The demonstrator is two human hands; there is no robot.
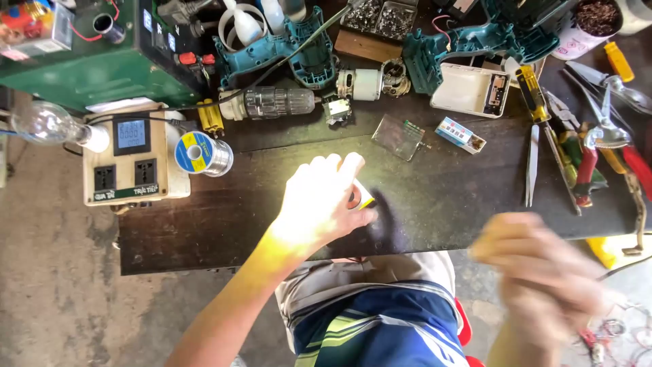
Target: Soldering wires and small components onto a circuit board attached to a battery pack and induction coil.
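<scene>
From the head camera, the work is looking only partly along, as far as I can judge: the teal drill housings (278,51) are lying split open at the far edge of the dark workbench (435,204), the bare motor (360,84) and the clear-bodied chuck section (272,102) are sitting loose just beside them, and nothing is looking reassembled, so the stripping-down seems done while the putting-together seems left. The left hand (319,204) is resting on the workbench near its front edge, in a bright patch of sun, with the fingers curling down and closing over a small round part with a yellow tab (358,198); only a sliver of that part is peeking out at the fingertips, so what it is cannot be told. The left forearm is running up from the lower left, across the lap, to the front of the workbench. The right hand (543,278) is hovering off the front right corner of the workbench, over the floor, badly blurred; the fingers seem loosely curled, but whether it is holding anything I cannot tell. Farther back on the workbench from the left hand, a solder spool (202,153) is lying beside a cream socket box with a small screen (132,163), and toward the workbench's right end tweezers (532,166), a yellow-handled screwdriver (533,95) and red-handled pliers (611,156) are lying spread out.
</scene>
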